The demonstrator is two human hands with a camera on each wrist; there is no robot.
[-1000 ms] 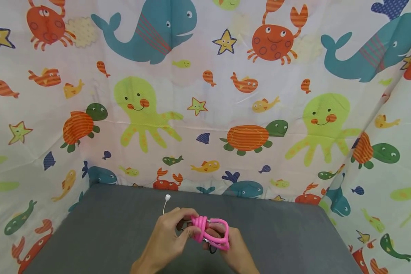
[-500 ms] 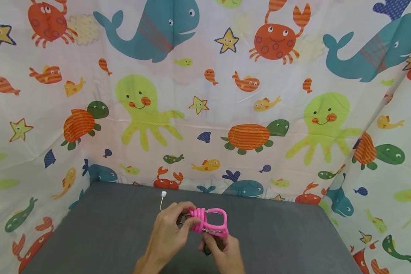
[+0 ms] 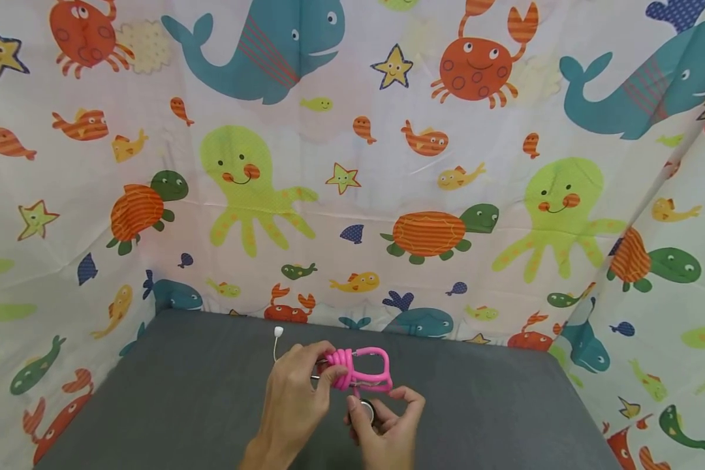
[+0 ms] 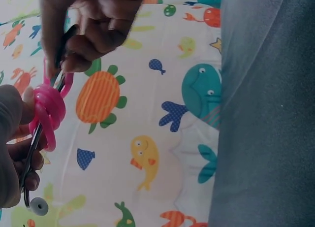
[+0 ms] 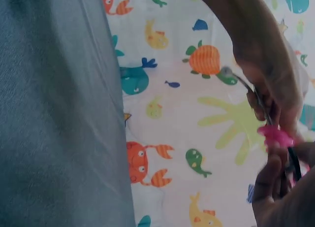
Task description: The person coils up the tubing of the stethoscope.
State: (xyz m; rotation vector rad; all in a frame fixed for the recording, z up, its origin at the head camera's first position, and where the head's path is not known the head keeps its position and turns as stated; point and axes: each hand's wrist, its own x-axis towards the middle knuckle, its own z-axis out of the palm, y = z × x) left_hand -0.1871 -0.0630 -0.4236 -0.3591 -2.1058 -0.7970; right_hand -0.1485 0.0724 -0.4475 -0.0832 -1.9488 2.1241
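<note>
A stethoscope has its pink tubing (image 3: 342, 369) wound in several turns around its metal ear tubes. My left hand (image 3: 294, 391) pinches this bundle between thumb and fingers. One white ear tip (image 3: 279, 331) sticks out beyond that hand on its thin tube. Below the bundle, my right hand (image 3: 388, 427) holds the round black-rimmed chest piece (image 3: 367, 411) between thumb and fingers. A pink loop of tubing extends to the right of the coils. In the left wrist view, a grey-looking ear tip (image 4: 39, 206) hangs under the left hand.
Both hands are above a dark grey table (image 3: 200, 391). A white curtain (image 3: 352, 248) printed with sea animals stands behind it and along both sides.
My right hand has moved from the pink loop down to the chest piece, whose round face now shows. The bundle has risen slightly, still in the left hand.
</note>
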